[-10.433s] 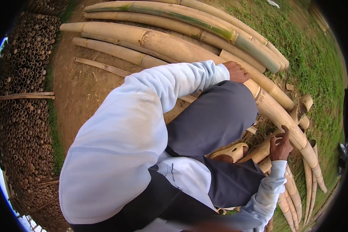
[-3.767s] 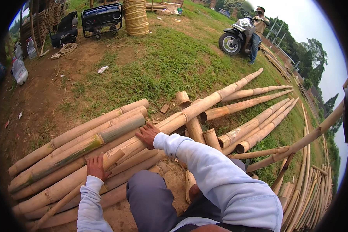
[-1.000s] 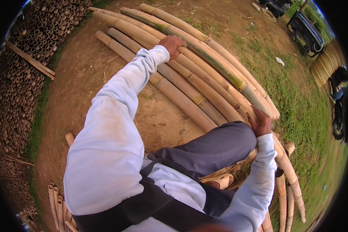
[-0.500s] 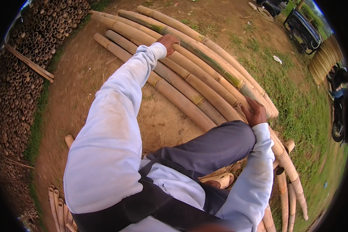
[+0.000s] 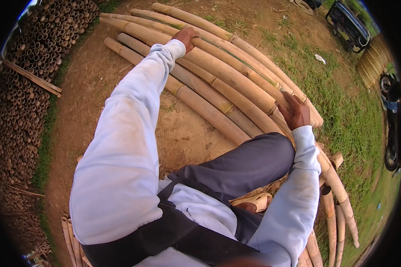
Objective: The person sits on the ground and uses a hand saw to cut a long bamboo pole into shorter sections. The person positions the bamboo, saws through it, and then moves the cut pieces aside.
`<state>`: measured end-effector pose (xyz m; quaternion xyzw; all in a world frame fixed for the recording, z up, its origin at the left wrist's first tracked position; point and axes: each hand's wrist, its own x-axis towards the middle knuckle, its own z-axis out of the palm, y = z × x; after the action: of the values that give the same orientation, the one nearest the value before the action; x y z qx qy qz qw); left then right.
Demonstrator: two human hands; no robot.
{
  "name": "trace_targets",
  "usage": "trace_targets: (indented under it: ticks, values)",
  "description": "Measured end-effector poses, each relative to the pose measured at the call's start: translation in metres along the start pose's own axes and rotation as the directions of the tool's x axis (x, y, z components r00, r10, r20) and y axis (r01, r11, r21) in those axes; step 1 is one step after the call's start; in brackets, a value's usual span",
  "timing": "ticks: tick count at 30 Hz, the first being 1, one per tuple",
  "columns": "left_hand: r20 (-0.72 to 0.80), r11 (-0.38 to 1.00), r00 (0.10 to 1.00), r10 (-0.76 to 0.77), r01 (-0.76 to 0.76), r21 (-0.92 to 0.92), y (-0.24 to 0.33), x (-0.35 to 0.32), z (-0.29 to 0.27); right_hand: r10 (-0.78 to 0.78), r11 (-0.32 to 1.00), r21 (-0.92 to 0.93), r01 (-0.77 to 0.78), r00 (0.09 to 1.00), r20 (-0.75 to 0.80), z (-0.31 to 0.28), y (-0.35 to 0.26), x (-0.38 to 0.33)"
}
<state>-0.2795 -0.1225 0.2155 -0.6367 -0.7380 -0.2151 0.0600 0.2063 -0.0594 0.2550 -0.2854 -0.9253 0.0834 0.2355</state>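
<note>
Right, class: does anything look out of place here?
Yes: a small white scrap lies on the grass, to the right of the bamboo poles. Its pale colour stands out, like stray litter.

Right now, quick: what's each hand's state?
Left hand: curled over a bamboo pole; whether the grip is closed cannot be told.
Right hand: open and spread against bamboo poles.

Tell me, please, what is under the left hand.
At least one bamboo pole passes under the left hand and shows to its right. The stretch beneath the palm is covered, so I cannot tell how firmly it is held.
</note>
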Motion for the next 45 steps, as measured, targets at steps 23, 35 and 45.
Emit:
trace_targets:
  ticks: [23,35,45]
  values:
    - [0.418,0.977,0.898,0.14,-0.193,0.087,0.025,-0.009,0.022,0.185,0.97,0.111,-0.217,0.952,0.242,0.033,0.019,-0.027]
    - [0.572,0.85,0.69,0.443,-0.526,-0.024,0.235,-0.002,0.109,0.355,0.934,-0.001,-0.356,0.93,0.095,0.091,0.057,-0.024]
    - [0.726,0.859,0.579,0.369,-0.511,-0.029,0.252,0.017,0.121,0.449,0.888,-0.162,-0.43,0.887,0.111,0.015,0.071,-0.07]
